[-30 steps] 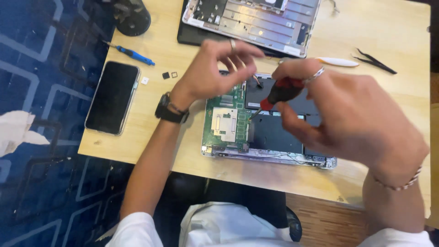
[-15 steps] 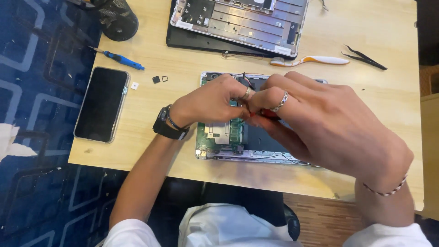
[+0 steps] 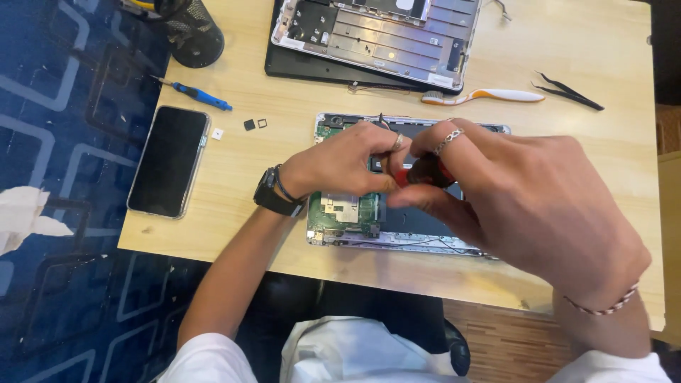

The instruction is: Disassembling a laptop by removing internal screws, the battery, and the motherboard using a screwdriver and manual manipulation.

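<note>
The wooden table (image 3: 298, 128) carries everything, and the opened laptop base (image 3: 347, 213) with its green circuit board serves as the landmark. Compared with a second ago, both hands have drawn together over the base: then they were apart with the red tool clear between them, now they meet above the board, so the work has closed in on one spot.

The right hand (image 3: 525, 206) covers the base's right half, its fingers closed around a red-handled screwdriver (image 3: 425, 172). The left hand (image 3: 340, 167) lies over the base's middle, fingers pinched at the tool's tip.

Beyond the base sits the laptop's other half (image 3: 376, 35). Left of the base lies a black phone (image 3: 170, 161), and a small blue screwdriver (image 3: 198, 93) beyond that. The view also sits a little farther left than before.
</note>
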